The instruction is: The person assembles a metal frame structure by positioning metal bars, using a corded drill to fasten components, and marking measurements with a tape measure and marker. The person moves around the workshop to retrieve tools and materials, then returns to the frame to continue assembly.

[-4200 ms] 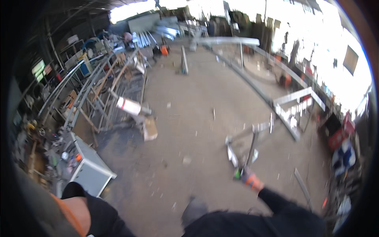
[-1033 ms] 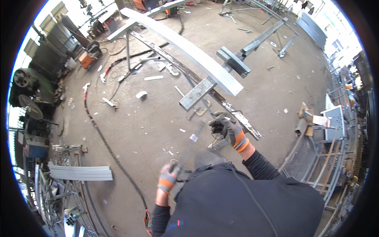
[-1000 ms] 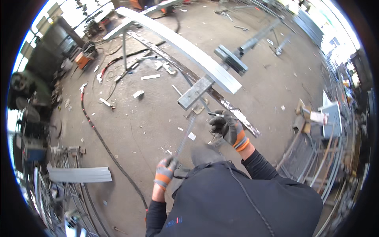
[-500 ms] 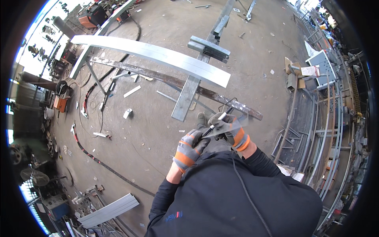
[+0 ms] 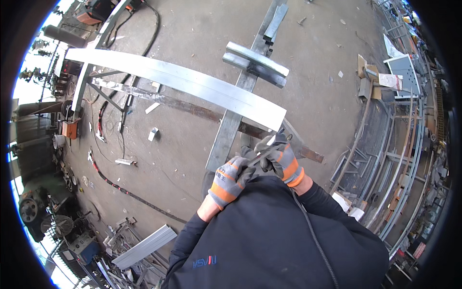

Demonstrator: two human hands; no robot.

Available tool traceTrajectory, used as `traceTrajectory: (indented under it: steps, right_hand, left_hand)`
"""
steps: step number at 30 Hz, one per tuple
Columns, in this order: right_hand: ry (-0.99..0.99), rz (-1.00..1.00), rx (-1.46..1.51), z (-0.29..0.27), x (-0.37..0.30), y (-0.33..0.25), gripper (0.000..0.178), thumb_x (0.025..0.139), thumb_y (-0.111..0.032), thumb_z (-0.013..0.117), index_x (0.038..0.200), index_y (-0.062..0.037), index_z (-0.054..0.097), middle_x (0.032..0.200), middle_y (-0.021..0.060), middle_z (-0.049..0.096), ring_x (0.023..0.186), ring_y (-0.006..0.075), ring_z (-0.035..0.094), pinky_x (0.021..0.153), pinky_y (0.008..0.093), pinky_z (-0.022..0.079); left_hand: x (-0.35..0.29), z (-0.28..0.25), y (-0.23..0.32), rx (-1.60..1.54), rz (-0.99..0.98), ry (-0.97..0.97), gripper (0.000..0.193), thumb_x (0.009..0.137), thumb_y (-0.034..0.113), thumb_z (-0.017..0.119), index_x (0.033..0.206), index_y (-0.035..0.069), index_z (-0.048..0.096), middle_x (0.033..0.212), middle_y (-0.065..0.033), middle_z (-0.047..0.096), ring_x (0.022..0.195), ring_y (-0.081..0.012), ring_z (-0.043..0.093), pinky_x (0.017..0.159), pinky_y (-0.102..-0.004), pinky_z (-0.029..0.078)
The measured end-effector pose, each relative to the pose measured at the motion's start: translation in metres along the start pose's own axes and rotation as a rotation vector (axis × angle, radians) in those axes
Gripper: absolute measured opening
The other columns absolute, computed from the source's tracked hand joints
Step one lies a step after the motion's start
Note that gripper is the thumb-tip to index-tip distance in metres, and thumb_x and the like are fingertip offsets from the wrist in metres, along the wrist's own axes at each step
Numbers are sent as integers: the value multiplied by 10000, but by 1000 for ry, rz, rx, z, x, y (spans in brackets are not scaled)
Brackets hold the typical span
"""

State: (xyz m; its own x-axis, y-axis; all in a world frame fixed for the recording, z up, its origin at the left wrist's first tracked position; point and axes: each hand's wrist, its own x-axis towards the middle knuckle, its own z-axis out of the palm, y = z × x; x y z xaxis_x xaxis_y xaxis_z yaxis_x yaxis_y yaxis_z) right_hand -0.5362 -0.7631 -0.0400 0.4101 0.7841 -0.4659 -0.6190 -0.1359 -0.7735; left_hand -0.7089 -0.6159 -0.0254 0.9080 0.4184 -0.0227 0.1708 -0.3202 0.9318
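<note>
My two gloved hands meet in front of my chest. My left hand [image 5: 229, 178] pinches the lower end of a thin dark marker-like stick [image 5: 260, 156]. My right hand [image 5: 279, 158] grips the stick's upper part, and a flat grey metal piece [image 5: 291, 138] juts up beside its fingers. Just beyond the hands, a long curved bright metal beam [image 5: 178, 80] ends. It rests across a flat steel support bar [image 5: 229, 132]. A rusty bar [image 5: 192, 109] runs under the beam.
Short tube offcuts [image 5: 257, 63] lie stacked on the support bar farther away. A dark cable [image 5: 120, 190] snakes over the concrete floor at left. A ribbed metal sheet [image 5: 144, 246] lies at lower left. Curved metal frames [image 5: 399, 159] and a grey cabinet [image 5: 405, 72] stand at right.
My left hand has come up from my hip to join the right hand on the thin stick. The view has swung, and the beam end now lies closer to my hands.
</note>
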Motion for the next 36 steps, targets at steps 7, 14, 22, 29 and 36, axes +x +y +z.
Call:
traceTrajectory:
  steps: [7,14,22,29,36]
  right_hand:
    - [130,-93,-57,32,7,-15,202,1118,-212,744,1090,-14,771,784,29,707,616,97,643,549,274,473]
    - [499,-445,-640,-3,5,-27,292,1107,-332,761,1175,-48,764,906,39,760,621,98,634,581,294,527]
    - [551,-290,-456,-175,74,-35,255,1135,-185,714,1359,-64,721,931,42,752,798,140,714,753,306,605]
    - [656,-260,-523,-234,133,96,242,1069,-45,779,1294,-69,690,1177,9,676,1068,111,646,917,293,587]
    - [615,-188,-365,-227,142,84,298,1045,-40,807,1314,-82,685,1234,9,667,1138,117,624,1009,297,558]
  left_hand:
    - [32,-50,-26,-243,-153,-308,252,1045,219,814,1129,-10,750,914,-196,749,769,-321,694,719,-428,545]
    - [53,-63,-27,-964,-491,-552,201,1081,175,775,1101,-24,775,848,-21,717,771,-65,644,684,-282,528]
    - [50,-30,-174,-407,-938,-90,283,1081,238,776,1228,-4,792,963,-45,802,829,-117,713,778,-297,570]
    - [72,55,-233,652,-752,-39,366,981,403,805,1142,75,788,1068,-163,795,1003,-393,783,891,-493,611]
    - [84,79,-232,728,-721,93,448,979,478,820,1133,63,748,1119,-174,777,1028,-414,775,895,-511,609]
